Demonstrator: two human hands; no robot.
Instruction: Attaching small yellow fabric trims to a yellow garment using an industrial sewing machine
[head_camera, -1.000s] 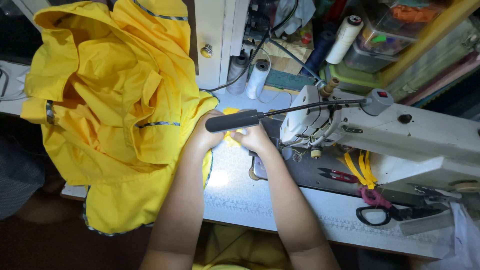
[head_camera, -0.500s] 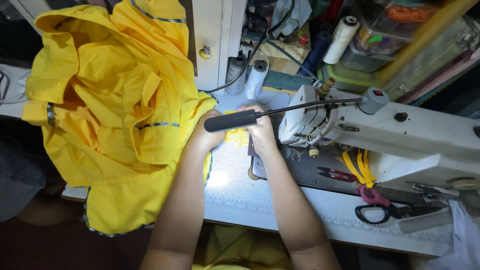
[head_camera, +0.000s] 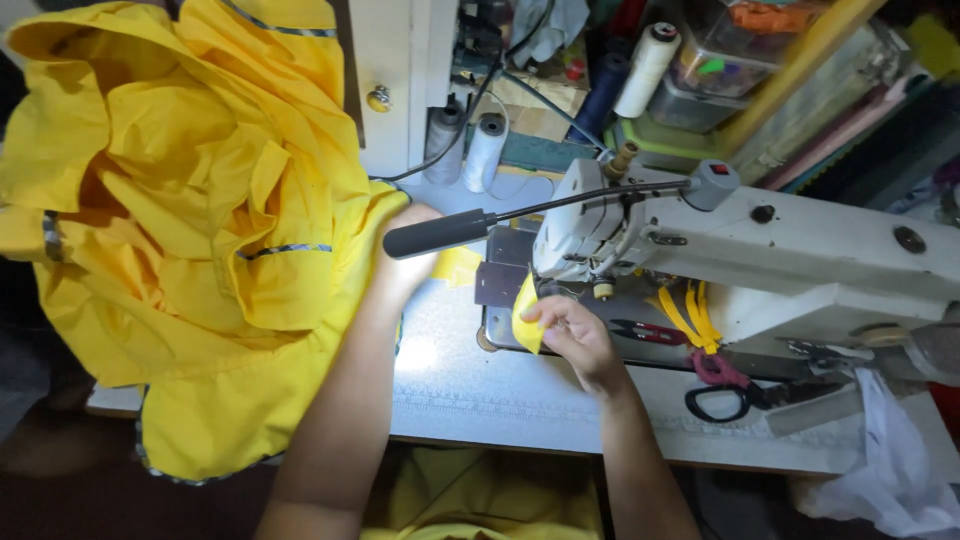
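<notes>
My right hand (head_camera: 572, 338) pinches a small yellow fabric piece (head_camera: 524, 318) just in front of the needle area of the white sewing machine (head_camera: 760, 260). My left hand (head_camera: 408, 262) rests on the edge of a big heap of yellow garments (head_camera: 190, 230) with grey striped trim; its fingers are partly hidden behind a black lamp handle (head_camera: 438, 234). Another scrap of yellow cloth (head_camera: 458, 266) lies on the table between the hands.
Black-handled scissors (head_camera: 735, 398) and red-handled snips (head_camera: 645, 331) lie on the machine bed. Thread spools (head_camera: 486, 150) and a white cone (head_camera: 645, 70) stand behind. A white plastic bag (head_camera: 890, 470) hangs at the right. More yellow cloth (head_camera: 480, 495) sits on my lap.
My right hand has pulled back from behind the lamp handle toward me and to the right, now holding the small yellow piece by the needle. My left hand stays at the garment heap.
</notes>
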